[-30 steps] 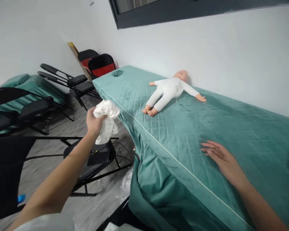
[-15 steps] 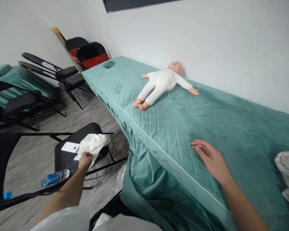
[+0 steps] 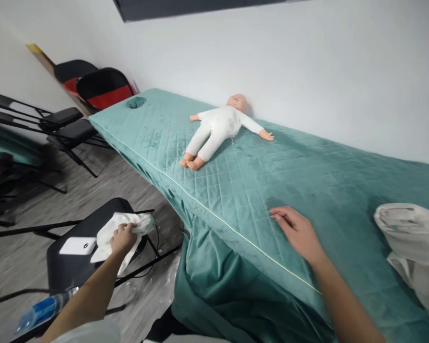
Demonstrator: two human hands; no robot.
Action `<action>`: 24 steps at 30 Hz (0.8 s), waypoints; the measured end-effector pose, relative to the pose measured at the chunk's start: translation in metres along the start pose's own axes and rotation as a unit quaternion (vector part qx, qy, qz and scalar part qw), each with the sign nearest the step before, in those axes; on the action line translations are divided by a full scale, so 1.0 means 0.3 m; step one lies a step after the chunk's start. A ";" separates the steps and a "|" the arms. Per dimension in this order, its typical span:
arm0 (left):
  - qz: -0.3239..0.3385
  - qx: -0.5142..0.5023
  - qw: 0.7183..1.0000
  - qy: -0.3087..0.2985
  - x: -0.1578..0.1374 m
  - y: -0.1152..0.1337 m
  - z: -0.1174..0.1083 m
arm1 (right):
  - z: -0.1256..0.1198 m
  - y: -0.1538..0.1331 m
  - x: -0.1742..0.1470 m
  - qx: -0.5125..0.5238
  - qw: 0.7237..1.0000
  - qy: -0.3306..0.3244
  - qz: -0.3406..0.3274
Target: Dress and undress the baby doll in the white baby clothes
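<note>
On the black folding chair (image 3: pixel 79 226), my left hand (image 3: pixel 123 237) has its fingers closed on a crumpled white cloth (image 3: pixel 109 231). The cloth lies partly on the seat, beside a white phone (image 3: pixel 77 245). Over the green quilted bed cover (image 3: pixel 264 176), my right hand (image 3: pixel 296 234) is held palm inward and empty, its fingers loosely stretched and the thumb near them. Farther back on the bed a baby doll (image 3: pixel 214 127) in a white bodysuit lies face up with arms spread, out of reach of both hands.
A beige fabric bag or folded cloth (image 3: pixel 411 238) sits at the bed's right side. A plastic water bottle (image 3: pixel 45 309) with a blue label lies by my left forearm. More folding chairs (image 3: pixel 105 90) stand at the far left. A face hole (image 3: pixel 136 102) opens at the bed's far end.
The view has turned right, shifting the doll and chair leftward in it. My left hand has moved from the cloth's lower edge farther onto the cloth. My right hand stays over the bed.
</note>
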State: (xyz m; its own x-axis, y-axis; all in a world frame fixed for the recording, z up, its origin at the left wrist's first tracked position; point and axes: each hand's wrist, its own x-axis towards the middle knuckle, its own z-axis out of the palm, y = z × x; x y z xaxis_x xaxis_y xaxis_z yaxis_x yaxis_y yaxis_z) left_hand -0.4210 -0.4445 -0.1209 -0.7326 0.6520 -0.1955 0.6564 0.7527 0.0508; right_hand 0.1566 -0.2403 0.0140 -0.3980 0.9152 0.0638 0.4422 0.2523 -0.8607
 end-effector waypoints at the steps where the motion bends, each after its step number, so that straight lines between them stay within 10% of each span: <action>1: 0.000 0.000 1.000 0.003 0.000 -0.015 0.002 | 0.000 -0.008 0.000 -0.010 1.000 0.002 -0.007; 12: 0.082 -0.202 0.965 0.149 -0.154 -0.220 -0.116 | -0.006 -0.017 0.002 -0.023 0.999 -0.008 -0.045; 19: -0.155 -0.230 0.950 0.146 -0.199 -0.132 -0.095 | -0.004 -0.020 -0.006 -0.024 0.998 -0.005 -0.052; 24: -0.133 -0.259 0.922 0.257 -0.171 -0.025 -0.090 | -0.003 -0.007 -0.003 -0.026 0.998 -0.004 -0.064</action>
State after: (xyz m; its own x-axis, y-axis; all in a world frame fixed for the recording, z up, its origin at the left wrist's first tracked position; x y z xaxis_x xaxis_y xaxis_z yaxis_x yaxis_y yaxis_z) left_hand -0.3933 -0.4809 -0.0848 -0.9314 0.2946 0.2136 0.3639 0.7487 0.5541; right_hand 0.1566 -0.2413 0.0162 -0.4602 0.8720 0.1670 0.4281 0.3827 -0.8187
